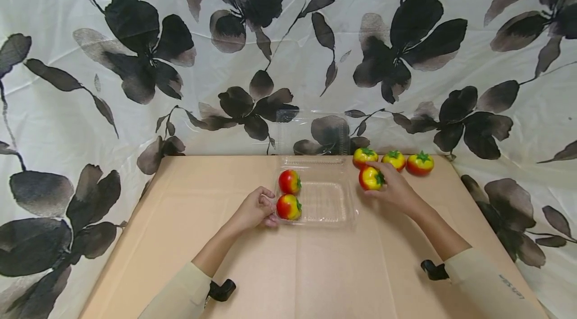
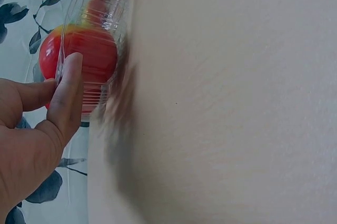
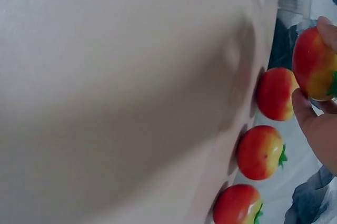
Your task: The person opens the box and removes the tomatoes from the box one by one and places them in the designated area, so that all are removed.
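Observation:
A clear plastic clamshell box point(image 1: 322, 204) lies on the table, its lid point(image 1: 315, 131) raised at the back. Two red-and-yellow, tomato-like fruits with green leafy tops, one point(image 1: 289, 182) behind the other point(image 1: 288, 207), sit along its left side. My left hand point(image 1: 257, 208) pinches the box's left rim; in the left wrist view, thumb and finger meet the thin plastic edge beside a fruit point(image 2: 79, 52). Just right of the box, my right hand point(image 1: 394, 189) grips another such fruit point(image 1: 370, 179) between thumb and fingers. The right wrist view shows that held fruit point(image 3: 313, 63) partly covered by fingers.
Three more of these fruits, a left one point(image 1: 365, 153), a middle one point(image 1: 393, 160) and a right one point(image 1: 419, 164), stand in a row near the table's back edge. The tan table point(image 1: 306, 269) meets a floral cloth point(image 1: 324, 73) behind it.

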Available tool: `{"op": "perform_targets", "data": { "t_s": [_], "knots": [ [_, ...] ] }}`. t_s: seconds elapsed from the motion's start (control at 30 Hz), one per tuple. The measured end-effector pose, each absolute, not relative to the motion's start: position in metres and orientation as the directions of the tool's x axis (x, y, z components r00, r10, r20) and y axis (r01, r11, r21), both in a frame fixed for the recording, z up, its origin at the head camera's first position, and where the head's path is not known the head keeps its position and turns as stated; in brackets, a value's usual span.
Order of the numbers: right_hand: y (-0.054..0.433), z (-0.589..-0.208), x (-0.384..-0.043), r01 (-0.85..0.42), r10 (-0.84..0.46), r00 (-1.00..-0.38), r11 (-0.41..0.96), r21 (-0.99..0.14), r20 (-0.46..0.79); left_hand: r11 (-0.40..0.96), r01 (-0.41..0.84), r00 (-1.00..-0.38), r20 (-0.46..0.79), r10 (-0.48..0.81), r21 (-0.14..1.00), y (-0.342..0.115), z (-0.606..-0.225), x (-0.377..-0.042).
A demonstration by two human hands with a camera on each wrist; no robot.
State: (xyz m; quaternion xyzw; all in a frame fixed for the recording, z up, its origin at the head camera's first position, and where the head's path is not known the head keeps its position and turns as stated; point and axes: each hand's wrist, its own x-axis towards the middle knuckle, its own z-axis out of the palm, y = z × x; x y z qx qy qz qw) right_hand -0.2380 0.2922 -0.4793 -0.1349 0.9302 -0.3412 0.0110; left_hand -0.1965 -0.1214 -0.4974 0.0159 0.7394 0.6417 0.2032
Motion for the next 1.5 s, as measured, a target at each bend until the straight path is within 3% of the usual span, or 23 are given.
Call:
{"op": "perform_targets", "data": {
  "t_s": [0.33,0.73,1.5],
  "knots": [
    [0.297,-0.490,-0.243,-0.247,-0.281,-0.959,0.781,-0.574,0.030,0.175,-0.234,-0.910,-0.279,0.305,0.956,-0.122,-0.497,-0.197],
    [0.298,-0.501,-0.254,-0.192,-0.273,-0.960,0.794,-0.577,-0.058,0.189,-0.220,-0.912,-0.270,0.308,0.957,-0.122,-0.496,-0.196],
    [0.290,-0.505,-0.253,-0.189,-0.260,-0.964,0.813,-0.551,-0.053,0.179,-0.217,-0.916,-0.264,0.304,0.960,-0.123,-0.499,-0.197]
  ]
}}
